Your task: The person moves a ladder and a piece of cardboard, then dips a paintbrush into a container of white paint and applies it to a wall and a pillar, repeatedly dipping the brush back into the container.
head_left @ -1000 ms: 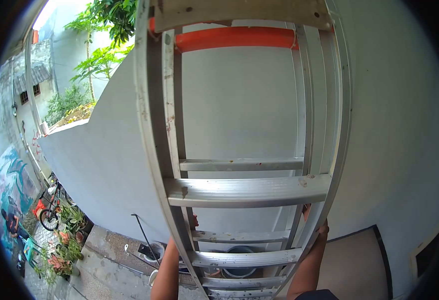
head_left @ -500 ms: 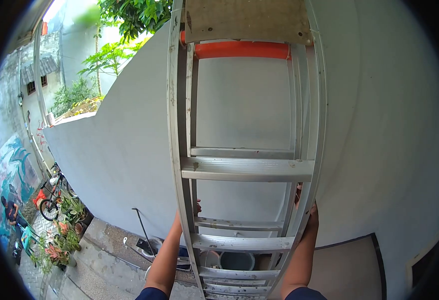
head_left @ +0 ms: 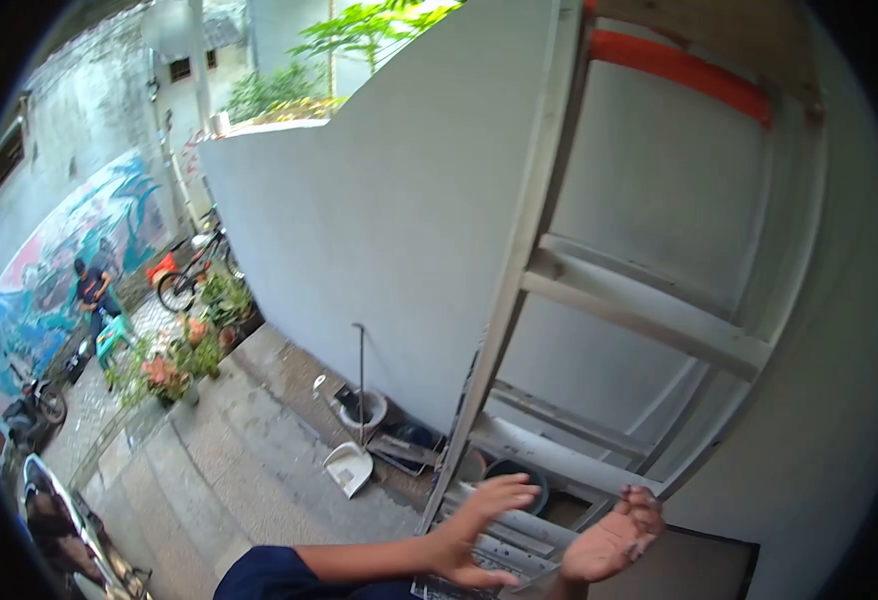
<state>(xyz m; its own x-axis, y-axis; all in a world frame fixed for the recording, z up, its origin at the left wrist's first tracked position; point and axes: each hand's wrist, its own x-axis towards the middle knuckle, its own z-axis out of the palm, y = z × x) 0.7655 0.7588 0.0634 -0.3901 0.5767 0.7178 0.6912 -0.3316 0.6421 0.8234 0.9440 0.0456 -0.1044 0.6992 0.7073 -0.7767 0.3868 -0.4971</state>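
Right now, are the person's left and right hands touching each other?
Apart. The head view shows it: the left hand and right hand have a plain gap between them, with parts of the ladder visible through it.

Left hand [head_left: 469,532] held open, thumb and fingers spread apart; right hand [head_left: 616,535] turned palm-visible, fingers loosely curled.

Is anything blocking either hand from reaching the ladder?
Nothing visible stands between the left hand or right hand and the ladder; both appear open, in front of its lower steps. The bucket shows beyond those steps, not between.
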